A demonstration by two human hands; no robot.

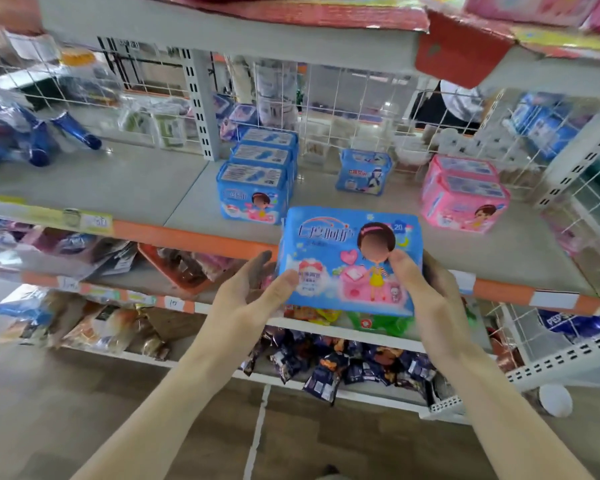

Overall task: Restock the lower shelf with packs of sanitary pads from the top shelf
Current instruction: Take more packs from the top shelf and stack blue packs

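A blue pack of sanitary pads with a cartoon girl on it is held upright in front of the grey shelf, just above its orange front edge. My left hand grips its lower left corner, thumb on the front. My right hand holds its right side, thumb on the front, fingers behind. On the shelf stand a row of three matching blue packs, a single blue pack further back, and two pink packs at the right. Pink packs lie on the top shelf above.
A white wire grid backs the shelf and a perforated upright divides it. Blue tubes lie at the far left. Lower shelves hold snack bags and wrapped goods. A wire side panel closes the right end.
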